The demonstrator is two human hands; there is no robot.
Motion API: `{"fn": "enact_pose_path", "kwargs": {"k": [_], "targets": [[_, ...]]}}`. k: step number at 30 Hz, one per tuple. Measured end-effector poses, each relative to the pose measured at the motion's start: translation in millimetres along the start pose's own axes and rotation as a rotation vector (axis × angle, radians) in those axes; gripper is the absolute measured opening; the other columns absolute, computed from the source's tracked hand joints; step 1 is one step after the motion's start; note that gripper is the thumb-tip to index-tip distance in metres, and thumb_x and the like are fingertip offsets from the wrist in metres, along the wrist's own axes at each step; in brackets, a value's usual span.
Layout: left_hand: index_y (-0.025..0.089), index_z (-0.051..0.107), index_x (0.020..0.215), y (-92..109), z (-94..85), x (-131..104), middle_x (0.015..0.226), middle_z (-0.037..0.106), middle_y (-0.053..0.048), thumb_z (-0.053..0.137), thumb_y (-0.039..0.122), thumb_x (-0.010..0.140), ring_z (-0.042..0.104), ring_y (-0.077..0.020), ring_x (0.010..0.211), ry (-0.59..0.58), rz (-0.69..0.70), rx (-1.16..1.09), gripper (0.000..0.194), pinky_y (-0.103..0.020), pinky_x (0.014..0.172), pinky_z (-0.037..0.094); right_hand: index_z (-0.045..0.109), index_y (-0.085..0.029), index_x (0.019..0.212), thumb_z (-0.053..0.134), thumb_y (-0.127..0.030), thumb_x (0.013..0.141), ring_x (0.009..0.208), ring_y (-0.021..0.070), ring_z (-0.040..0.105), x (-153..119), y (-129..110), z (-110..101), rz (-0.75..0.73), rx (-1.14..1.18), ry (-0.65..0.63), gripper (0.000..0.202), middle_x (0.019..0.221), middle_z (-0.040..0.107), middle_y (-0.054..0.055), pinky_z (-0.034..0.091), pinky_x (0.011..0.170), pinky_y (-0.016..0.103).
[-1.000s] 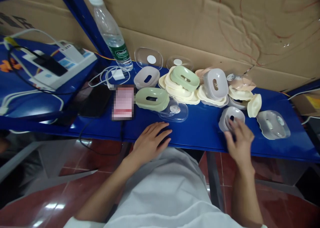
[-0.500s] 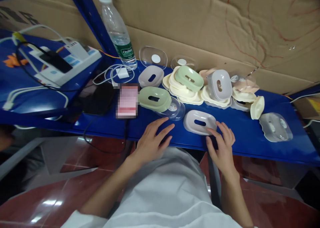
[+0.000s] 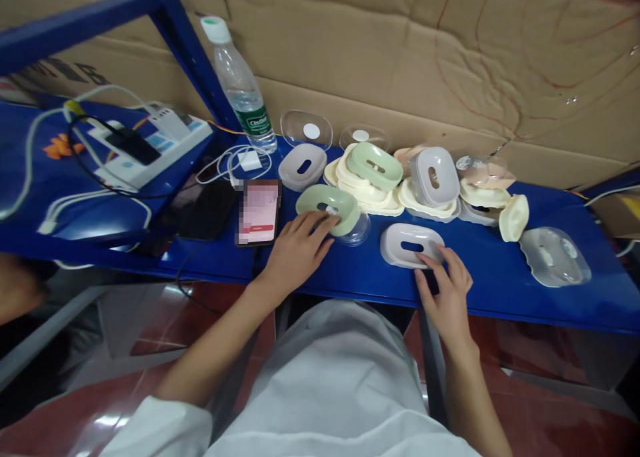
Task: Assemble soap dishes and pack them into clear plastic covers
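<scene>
A pale grey oval soap dish [image 3: 395, 243] with a slot in its floor lies near the table's front edge. My right hand [image 3: 447, 290] grips its right end, with fingertips at the rim and one over the inside. My left hand [image 3: 296, 249] reaches over the front rim of a green soap dish [image 3: 316, 200], fingers spread and touching it. This green dish rests partly on clear round-edged lids [image 3: 357, 231]. Behind them are another green dish [image 3: 367, 160], a grey dish [image 3: 436, 193] tilted up, and a grey dish [image 3: 289, 170] to the left.
Cream dish parts [image 3: 380, 200] are piled along the back. A clear tray [image 3: 553, 257] lies at the right. To the left are a phone [image 3: 263, 210], a charging cable [image 3: 213, 170], a water bottle [image 3: 240, 87] and a power strip [image 3: 183, 143]. Cardboard [image 3: 350, 43] lines the back.
My left hand has moved forward onto the green dish, which has shifted right. The front grey dish has slid slightly right with my right hand. The view has tipped a little.
</scene>
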State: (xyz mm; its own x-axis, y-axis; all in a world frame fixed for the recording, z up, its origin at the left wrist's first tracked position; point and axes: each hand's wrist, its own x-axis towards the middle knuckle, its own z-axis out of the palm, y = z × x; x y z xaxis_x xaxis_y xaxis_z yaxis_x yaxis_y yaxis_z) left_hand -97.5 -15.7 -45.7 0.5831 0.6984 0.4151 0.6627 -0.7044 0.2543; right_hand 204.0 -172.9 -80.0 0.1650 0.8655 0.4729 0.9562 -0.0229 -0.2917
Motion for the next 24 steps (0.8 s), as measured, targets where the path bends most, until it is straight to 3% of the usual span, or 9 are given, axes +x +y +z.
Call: {"fn": "enact_pose_path", "kwargs": {"k": [5,11,18,24], "targets": [[0.023,0.060,0.147,10,5.3,14,0.142,0.068,-0.013,0.056,0.024,0.107,0.066,-0.0304,0.129,-0.041,0.115,-0.083,0.040,-0.048,0.107,0.055,0.066,-0.029,0.137,0.057,-0.035,0.105,0.149,0.0371,0.048,-2,0,2,0.022,0.012,0.028,0.033,0.157,0.053,0.015,0.038,0.118,0.061],[0.027,0.055,0.154,15,0.0,18,0.161,0.053,-0.015,0.060,0.022,0.105,0.057,-0.0318,0.143,-0.085,0.182,-0.135,0.049,-0.052,0.114,0.053,0.064,-0.030,0.141,0.057,-0.037,0.105,0.148,0.0378,0.048,-3,-3,7,0.015,-0.017,0.060,0.037,0.158,0.052,0.016,0.039,0.116,0.060],[0.026,0.059,0.149,18,-9.1,-3,0.155,0.058,-0.014,0.060,0.024,0.106,0.059,-0.0303,0.140,0.004,0.140,-0.116,0.043,-0.050,0.116,0.052,0.067,-0.028,0.135,0.060,-0.033,0.104,0.146,0.0367,0.052,-3,-2,9,0.003,-0.008,0.078,0.033,0.154,0.057,0.014,0.041,0.115,0.057],[0.023,0.059,0.147,9,-7.2,-7,0.148,0.062,-0.015,0.061,0.028,0.106,0.061,-0.0318,0.135,0.039,0.061,-0.069,0.042,-0.051,0.114,0.052,0.068,-0.029,0.134,0.061,-0.033,0.104,0.144,0.0364,0.054,-3,-3,9,0.014,-0.004,0.098,0.032,0.152,0.059,0.014,0.042,0.115,0.056]]}}
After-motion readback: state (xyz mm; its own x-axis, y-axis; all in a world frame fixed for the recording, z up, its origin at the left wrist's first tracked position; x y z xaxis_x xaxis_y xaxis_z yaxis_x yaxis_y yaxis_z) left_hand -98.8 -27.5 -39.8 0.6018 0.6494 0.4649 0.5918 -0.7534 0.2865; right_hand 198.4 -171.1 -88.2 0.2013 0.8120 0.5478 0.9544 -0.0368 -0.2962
